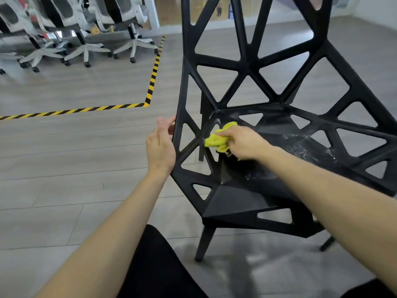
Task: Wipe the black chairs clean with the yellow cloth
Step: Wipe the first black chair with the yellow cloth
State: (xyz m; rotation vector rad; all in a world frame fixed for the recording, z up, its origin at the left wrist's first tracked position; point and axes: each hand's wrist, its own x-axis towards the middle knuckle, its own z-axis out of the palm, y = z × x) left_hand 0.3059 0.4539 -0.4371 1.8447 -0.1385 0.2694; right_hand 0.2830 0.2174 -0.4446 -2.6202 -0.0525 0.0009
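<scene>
We steady the black plastic lattice chair (247, 67) with our left hand (160, 145), fingers curled round its side edge, so it cannot shift; our right hand (240, 143) clamps the bunched yellow cloth (217, 139) against the seat's near corner; whitish smears further along that seat likely come next.

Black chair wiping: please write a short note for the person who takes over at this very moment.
Left hand: fingers hold the left edge of the black chair, steadying it.
Right hand: grips the bunched yellow cloth, pressed on the seat's rear left corner.
Done: cannot tell how much; the seat near the cloth looks dark and clean.
Left: white smears on the right part of the seat; backrest struts and legs look untouched. Only one black chair is in view.
</scene>
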